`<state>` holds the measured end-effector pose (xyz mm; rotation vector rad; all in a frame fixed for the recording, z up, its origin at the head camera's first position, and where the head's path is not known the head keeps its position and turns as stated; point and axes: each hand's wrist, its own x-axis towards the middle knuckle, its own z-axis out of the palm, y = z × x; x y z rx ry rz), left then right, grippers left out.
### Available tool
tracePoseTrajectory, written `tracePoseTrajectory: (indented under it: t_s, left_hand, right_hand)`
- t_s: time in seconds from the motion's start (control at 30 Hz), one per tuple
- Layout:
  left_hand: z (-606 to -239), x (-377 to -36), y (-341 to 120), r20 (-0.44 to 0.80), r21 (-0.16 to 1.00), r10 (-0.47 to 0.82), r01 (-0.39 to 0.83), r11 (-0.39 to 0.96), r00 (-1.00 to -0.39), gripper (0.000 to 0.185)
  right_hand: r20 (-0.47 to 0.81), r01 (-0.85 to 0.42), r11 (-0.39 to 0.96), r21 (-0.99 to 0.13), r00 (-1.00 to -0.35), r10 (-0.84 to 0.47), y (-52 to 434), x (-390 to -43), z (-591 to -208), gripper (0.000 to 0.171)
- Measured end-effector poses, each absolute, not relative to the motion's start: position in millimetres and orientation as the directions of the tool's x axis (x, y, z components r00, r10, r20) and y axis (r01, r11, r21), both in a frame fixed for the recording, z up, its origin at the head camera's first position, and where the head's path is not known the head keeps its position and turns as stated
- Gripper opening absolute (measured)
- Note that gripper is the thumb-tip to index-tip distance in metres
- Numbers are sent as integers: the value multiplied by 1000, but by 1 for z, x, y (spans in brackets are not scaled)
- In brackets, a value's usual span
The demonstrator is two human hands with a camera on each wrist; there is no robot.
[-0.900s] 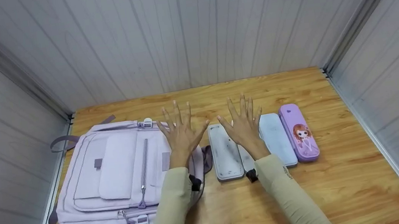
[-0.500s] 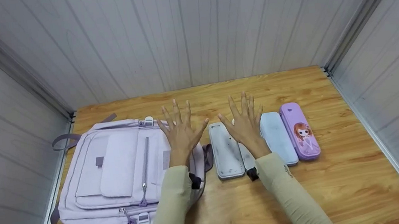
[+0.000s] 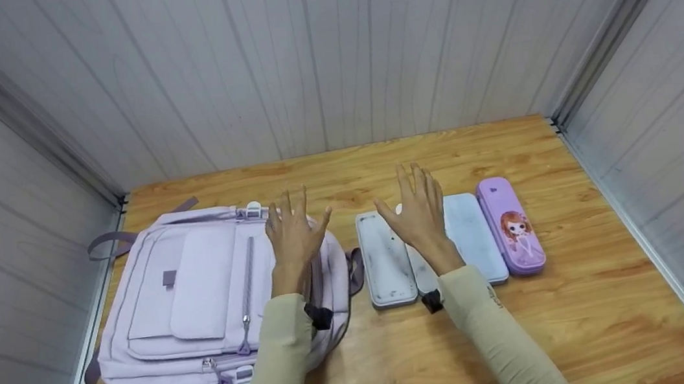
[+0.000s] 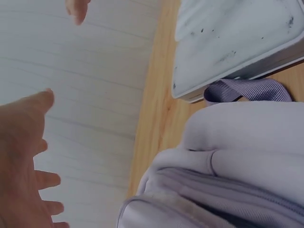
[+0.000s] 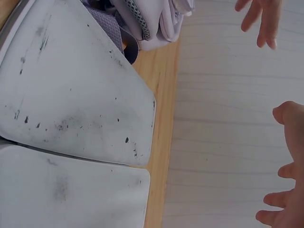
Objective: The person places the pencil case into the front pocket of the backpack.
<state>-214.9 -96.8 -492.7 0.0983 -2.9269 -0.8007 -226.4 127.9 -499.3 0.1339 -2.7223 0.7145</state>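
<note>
- The left hand [image 3: 292, 234] hovers above the right part of the backpack [image 3: 199, 301], fingers straight and slightly spread, holding nothing.
- The left wrist view shows that hand [image 4: 23, 156] open with bare fingers, clear of the backpack [image 4: 228, 171] below it.
- The right hand [image 3: 417, 212] hovers above the row of pencil cases, fingers straight and close together, holding nothing.
- In the right wrist view its fingers [image 5: 287, 190] are spread and apart from the cases beneath.
- The backpack, pale lilac, lies flat on the left half of the table [image 3: 592, 318], zipper pull [image 3: 244, 324] on its front and a buckle [image 3: 253, 211] at its far edge.
- A strap [image 3: 356, 268] from the backpack lies against the near left corner of the first grey case [image 3: 384, 258].
- That grey case [image 5: 71, 90] is scuffed with dark specks and lies just right of the backpack.
- A second grey case [image 3: 422, 273] lies beside it, mostly hidden under the right wrist.
- A pale blue case [image 3: 474, 234] comes next to the right, touching or just beside its neighbours.
- A purple case [image 3: 511, 226] with a cartoon girl on its lid ends the row on the right.
- Both sleeves are beige; a dark strap [image 3: 318, 315] shows at the left wrist.
- Grey panelled walls [image 3: 325, 57] close in the table on three sides.
</note>
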Motion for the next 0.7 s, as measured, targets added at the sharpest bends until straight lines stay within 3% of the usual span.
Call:
tracePoseTrajectory:
  t_s: [0.27, 0.53, 0.7]
  left_hand:
    - [-494, -201, -116, 29, 603, -187, -132, 786, -982, 40]
    - [-506, -187, -121, -63, 580, -166, -171, 797, -984, 32]
    - [-514, -182, -122, -57, 591, -152, -156, 791, -987, 29]
  right_hand:
    - [394, -211, 820, -532, -919, 19, 131, -221, -500, 66]
    - [472, -276, 750, -601, -880, 55, 131, -215, -506, 55]
    - [468, -261, 739, -621, -880, 83, 131, -210, -513, 53]
